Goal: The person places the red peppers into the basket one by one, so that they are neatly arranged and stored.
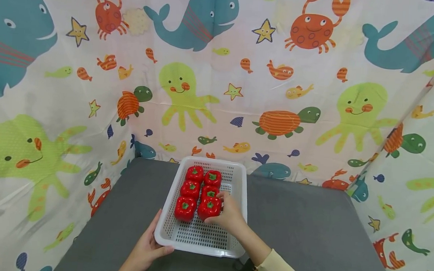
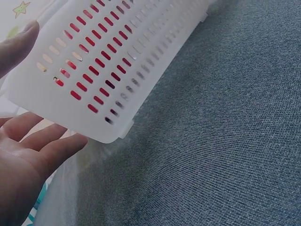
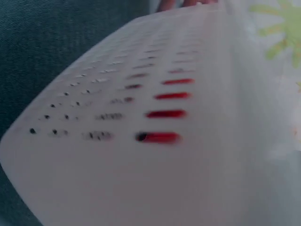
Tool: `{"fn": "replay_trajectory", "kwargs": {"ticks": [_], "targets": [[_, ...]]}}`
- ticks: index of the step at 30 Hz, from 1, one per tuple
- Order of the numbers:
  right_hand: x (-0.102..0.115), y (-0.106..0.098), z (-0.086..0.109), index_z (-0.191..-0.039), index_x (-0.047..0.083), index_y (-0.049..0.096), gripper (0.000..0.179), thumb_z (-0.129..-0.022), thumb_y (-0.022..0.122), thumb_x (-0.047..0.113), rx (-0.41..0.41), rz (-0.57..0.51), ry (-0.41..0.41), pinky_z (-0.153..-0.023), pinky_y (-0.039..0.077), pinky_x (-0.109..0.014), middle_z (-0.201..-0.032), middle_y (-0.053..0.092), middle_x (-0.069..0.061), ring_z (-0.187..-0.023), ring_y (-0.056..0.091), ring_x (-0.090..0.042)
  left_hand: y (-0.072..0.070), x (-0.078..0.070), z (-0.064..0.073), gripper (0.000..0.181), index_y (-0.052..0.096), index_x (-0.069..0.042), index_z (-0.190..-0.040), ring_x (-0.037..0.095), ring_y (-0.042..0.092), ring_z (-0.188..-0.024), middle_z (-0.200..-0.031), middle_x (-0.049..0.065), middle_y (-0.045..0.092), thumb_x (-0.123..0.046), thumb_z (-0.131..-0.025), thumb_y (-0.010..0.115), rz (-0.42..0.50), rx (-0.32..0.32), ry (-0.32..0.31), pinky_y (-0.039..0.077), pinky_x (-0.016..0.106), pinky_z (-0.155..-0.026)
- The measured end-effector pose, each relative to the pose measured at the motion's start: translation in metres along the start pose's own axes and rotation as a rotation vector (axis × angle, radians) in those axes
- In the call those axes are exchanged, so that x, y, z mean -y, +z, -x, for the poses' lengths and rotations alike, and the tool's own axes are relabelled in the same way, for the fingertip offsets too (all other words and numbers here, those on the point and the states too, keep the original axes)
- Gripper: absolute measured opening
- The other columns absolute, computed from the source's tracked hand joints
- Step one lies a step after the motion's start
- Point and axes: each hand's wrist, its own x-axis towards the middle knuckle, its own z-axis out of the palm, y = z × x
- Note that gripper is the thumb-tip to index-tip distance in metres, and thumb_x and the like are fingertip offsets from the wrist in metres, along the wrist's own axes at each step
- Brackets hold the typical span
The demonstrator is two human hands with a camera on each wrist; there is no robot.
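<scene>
A white plastic basket (image 1: 245, 193) with slotted walls holds several glossy red bell peppers with green stem tops, set in two columns. My left hand (image 1: 144, 249) holds the basket's near left corner, thumb along the front and fingers up the left side. In the left wrist view, that hand (image 2: 28, 155) spreads its thumb and fingers about the corner. Reaching in over the right wall, my right hand (image 1: 229, 213) grips the nearest right-column bell pepper (image 1: 209, 208) between thumb and fingers. The right wrist view mostly shows the basket wall (image 3: 117, 188), blurred, with red behind its slots.
The basket stands on a dark grey cloth-covered table (image 1: 300, 228), with table surface on both sides. A curtain (image 1: 210, 111) printed with sea animals hangs behind and along both sides. Inside the basket, bare floor (image 1: 201, 236) shows in front of the peppers.
</scene>
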Motion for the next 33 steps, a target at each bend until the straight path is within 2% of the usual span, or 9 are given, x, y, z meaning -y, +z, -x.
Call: {"fn": "replay_trajectory", "kwargs": {"ticks": [5,9,16,21,25,29,31,33], "targets": [[-0.003,0.010,-0.003,-0.128,0.010,0.046,0.079,-0.067,0.095,0.021,0.000,0.084,0.034,-0.096,0.055,-0.054,-0.123,0.057,-0.011,-0.112,0.057,-0.029,0.000,0.001,-0.001,0.111,0.001,-0.030,-0.163,0.049,0.035,-0.142,-0.169,0.015,0.009,0.002,-0.087,0.076,-0.028,0.018,0.021,0.054,0.035,-0.098],[-0.006,0.018,-0.004,-0.130,0.011,0.046,0.083,-0.065,0.096,0.024,0.019,0.132,0.052,-0.095,0.054,-0.057,-0.123,0.056,-0.011,-0.112,0.058,-0.030,0.000,0.001,0.000,0.112,0.001,-0.030,-0.163,0.049,0.032,-0.143,-0.169,0.014,0.009,0.003,-0.086,0.075,-0.015,0.017,0.020,0.053,0.034,-0.098],[-0.011,0.027,-0.008,-0.137,0.008,0.043,0.090,-0.065,0.096,0.022,0.024,0.150,0.061,-0.096,0.053,-0.059,-0.124,0.053,-0.014,-0.111,0.058,-0.032,0.001,0.003,0.001,0.111,0.002,-0.030,-0.163,0.050,0.033,-0.142,-0.169,0.013,0.011,0.005,-0.086,0.074,0.008,0.009,0.008,0.054,0.035,-0.097],[-0.013,0.028,-0.008,-0.142,0.008,0.042,0.096,-0.064,0.096,0.019,0.023,0.167,0.058,-0.097,0.052,-0.059,-0.132,0.053,-0.017,-0.117,0.057,-0.034,0.000,0.004,0.001,0.110,0.003,-0.030,-0.163,0.048,0.037,-0.141,-0.169,0.013,0.010,0.003,-0.087,0.074,0.001,0.023,0.013,0.054,0.035,-0.097],[-0.010,0.020,-0.002,-0.148,0.007,0.040,0.099,-0.067,0.095,0.017,0.039,0.152,0.037,-0.100,0.049,-0.062,-0.143,0.051,-0.019,-0.127,0.054,-0.039,-0.002,0.006,0.000,0.109,0.002,-0.029,-0.163,0.045,0.041,-0.139,-0.169,0.014,0.011,0.004,-0.087,0.074,-0.017,0.022,0.027,0.055,0.034,-0.096],[-0.002,0.000,0.015,-0.150,0.010,0.042,0.092,-0.072,0.092,0.020,0.041,0.079,0.047,-0.092,0.054,-0.060,-0.147,0.050,-0.020,-0.128,0.055,-0.042,-0.004,0.005,0.002,0.109,-0.003,-0.028,-0.163,0.047,0.036,-0.142,-0.169,0.014,0.008,0.002,-0.090,0.072,-0.033,0.024,0.005,0.054,0.034,-0.098],[0.001,-0.014,0.024,-0.148,0.012,0.045,0.085,-0.076,0.089,0.023,0.014,0.046,0.040,-0.085,0.058,-0.057,-0.145,0.053,-0.020,-0.124,0.059,-0.043,-0.007,0.001,0.002,0.104,-0.005,-0.027,-0.163,0.047,0.031,-0.145,-0.169,0.015,0.008,-0.002,-0.094,0.069,-0.081,0.007,-0.002,0.052,0.031,-0.100],[0.003,-0.033,0.034,-0.144,0.014,0.051,0.074,-0.079,0.087,0.023,-0.055,0.010,0.001,-0.082,0.060,-0.053,-0.142,0.057,-0.018,-0.121,0.062,-0.042,-0.017,-0.006,0.000,0.095,-0.003,-0.026,-0.163,0.041,0.030,-0.147,-0.169,0.017,0.010,-0.005,-0.098,0.063,-0.168,-0.019,0.030,0.049,0.024,-0.102]]}}
